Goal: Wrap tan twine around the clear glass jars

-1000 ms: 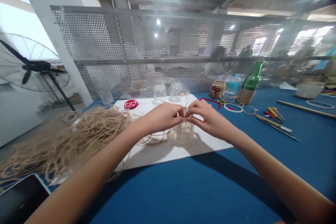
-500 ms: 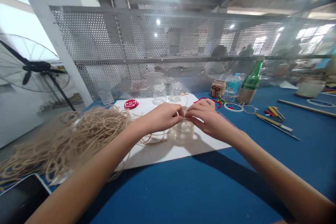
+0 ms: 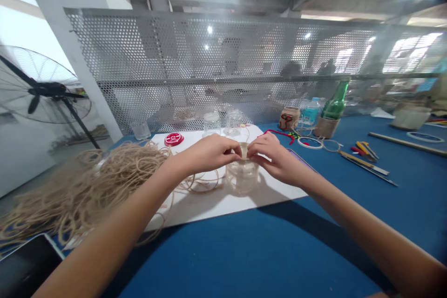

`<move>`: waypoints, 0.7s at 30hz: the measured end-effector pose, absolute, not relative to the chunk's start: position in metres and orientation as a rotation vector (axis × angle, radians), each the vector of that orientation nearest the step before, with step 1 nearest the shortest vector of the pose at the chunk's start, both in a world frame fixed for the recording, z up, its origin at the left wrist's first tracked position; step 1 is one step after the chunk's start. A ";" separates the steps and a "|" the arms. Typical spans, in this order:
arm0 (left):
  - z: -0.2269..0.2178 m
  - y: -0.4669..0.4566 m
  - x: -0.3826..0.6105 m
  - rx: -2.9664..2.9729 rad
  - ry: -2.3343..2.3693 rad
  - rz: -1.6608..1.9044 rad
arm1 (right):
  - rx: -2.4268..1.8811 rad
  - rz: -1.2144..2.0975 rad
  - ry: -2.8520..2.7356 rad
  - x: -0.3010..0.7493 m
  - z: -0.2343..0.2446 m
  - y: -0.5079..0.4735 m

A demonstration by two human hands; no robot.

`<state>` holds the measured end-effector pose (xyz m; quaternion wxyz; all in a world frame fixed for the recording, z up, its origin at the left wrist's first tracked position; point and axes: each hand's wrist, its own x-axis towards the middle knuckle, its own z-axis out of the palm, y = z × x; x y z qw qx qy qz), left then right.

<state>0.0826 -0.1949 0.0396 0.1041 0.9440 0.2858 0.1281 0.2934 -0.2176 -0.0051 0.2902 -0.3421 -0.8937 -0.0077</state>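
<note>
A clear glass jar (image 3: 242,178) stands upright on the white sheet in front of me. My left hand (image 3: 218,152) is at the left of the jar's neck, with thumb and forefinger pinched together. Opposite it, my right hand (image 3: 270,154) pinches at the right side of the neck. A thin tan strand of twine (image 3: 245,159) seems to run across the front of the neck between my fingertips; the fingers hide most of it. To the left lies a big loose heap of tan twine (image 3: 129,174), with loops reaching towards the jar.
Behind the jar are two clear jars (image 3: 212,123) and a red lid (image 3: 173,138). At right stand a twine-wrapped jar (image 3: 289,118), a green bottle (image 3: 335,102), pliers (image 3: 366,149) and a wooden stick (image 3: 405,143). A phone (image 3: 31,265) lies front left; a perforated metal screen (image 3: 195,65) rises behind.
My fingertips, close together at the front of the jar's neck before, have moved slightly apart to either side. More of the neck shows between them. The jar stays in place.
</note>
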 end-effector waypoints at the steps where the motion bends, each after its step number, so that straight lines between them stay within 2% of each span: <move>1: 0.039 -0.194 0.082 2.786 0.825 0.379 | -0.899 -0.002 -2.382 0.294 -0.005 -0.217; 15: 0.028 -0.191 0.084 2.626 0.708 0.533 | -0.938 0.205 -2.286 0.306 -0.001 -0.214; 21: 0.029 -0.193 0.085 2.550 0.750 0.516 | -0.966 0.050 -2.345 0.297 0.000 -0.224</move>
